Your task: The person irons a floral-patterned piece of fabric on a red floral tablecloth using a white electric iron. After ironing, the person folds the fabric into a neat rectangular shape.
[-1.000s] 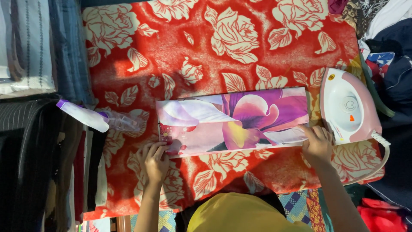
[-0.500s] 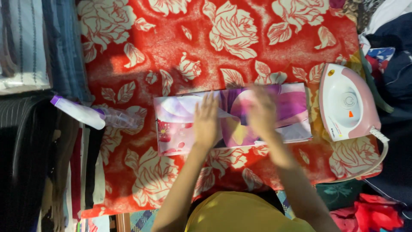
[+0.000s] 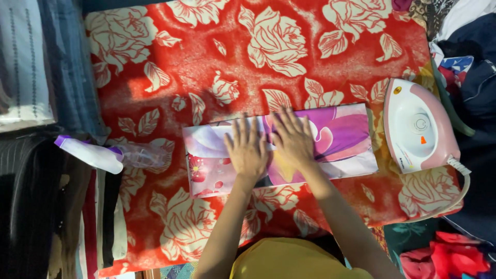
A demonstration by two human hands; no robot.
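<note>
Folded purple-and-pink floral cloth [image 3: 330,142] lies flat across the middle of the red blanket with cream roses [image 3: 217,62]. Far left, a stack of folded dark and striped clothes [image 3: 36,77]; beside it a clear plastic spray bottle with a white-and-purple head [image 3: 106,155] rests on the blanket's edge, just off the cloth's left end. Left hand [image 3: 247,150] presses palm-down on the cloth, fingers spread and flat; right hand [image 3: 293,138] does the same close beside it, gripping nothing. At right, a pink-and-white electric iron [image 3: 418,126] sits just off the cloth's right end.
</note>
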